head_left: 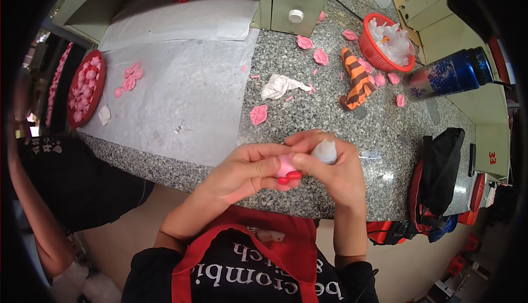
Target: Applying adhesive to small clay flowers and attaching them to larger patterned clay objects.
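Observation:
Over the front edge of the grey speckled worktop (214,179), my two hands meet around a small round pink piece (285,166) with glossy red parts (293,176) at its lower side. My left hand (245,171) pinches it between thumb and fingers. The thumb of my right hand (338,174) presses against the piece from the other side. A small whitish squeeze bottle (324,152) is tucked in the same right hand, its nozzle pointing up. Some of my fingertips are hidden behind the pink piece.
White sheets (192,99) cover the left worktop, beside a red basket of pink pieces (85,89). Loose pink pieces (258,115), a crumpled tissue (282,86), a striped orange-brown piece (357,80), a basket of white bottles (388,44) and a blue flask (448,75) lie beyond. A person's arm (41,215) is at left.

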`<state>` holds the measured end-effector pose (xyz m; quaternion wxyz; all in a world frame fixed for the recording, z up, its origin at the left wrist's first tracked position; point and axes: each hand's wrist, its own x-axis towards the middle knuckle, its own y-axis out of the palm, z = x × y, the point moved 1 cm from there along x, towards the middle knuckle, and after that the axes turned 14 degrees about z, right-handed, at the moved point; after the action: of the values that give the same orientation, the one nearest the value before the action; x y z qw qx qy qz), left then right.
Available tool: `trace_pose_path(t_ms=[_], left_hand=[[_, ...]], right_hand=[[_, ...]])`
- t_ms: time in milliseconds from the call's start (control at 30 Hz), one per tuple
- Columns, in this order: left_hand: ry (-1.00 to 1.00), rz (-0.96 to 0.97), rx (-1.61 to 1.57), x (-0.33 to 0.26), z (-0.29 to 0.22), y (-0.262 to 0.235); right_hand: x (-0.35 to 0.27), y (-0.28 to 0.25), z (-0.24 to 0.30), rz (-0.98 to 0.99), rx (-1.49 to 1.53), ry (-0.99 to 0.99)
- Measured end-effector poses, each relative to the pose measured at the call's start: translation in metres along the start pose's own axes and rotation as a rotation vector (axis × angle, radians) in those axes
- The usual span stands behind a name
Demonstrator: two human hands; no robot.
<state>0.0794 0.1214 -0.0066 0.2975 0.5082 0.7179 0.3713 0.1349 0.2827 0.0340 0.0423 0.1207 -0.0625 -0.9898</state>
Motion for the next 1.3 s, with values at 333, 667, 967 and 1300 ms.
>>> trace_pose_path(t_ms=[333,667,967,1300], left_hand=[[-0.008,-0.055,-0.023,0.004,0.005,0.009],[-0.058,-0.004,-0.012,0.002,0.003,0.002],[-0.044,-0.022,0.024,0.005,0.008,0.004],[-0.065,0.017,-0.069,0.01,0.008,-0.001]], right_hand=[[-0.007,-0.015,-0.019,0.144,0.459,0.157],[-0.002,-0.013,-0.017,0.193,0.47,0.185],[-0.001,-0.015,-0.02,0.155,0.455,0.239],[0.003,-0.015,-0.017,0.117,0.392,0.254]])
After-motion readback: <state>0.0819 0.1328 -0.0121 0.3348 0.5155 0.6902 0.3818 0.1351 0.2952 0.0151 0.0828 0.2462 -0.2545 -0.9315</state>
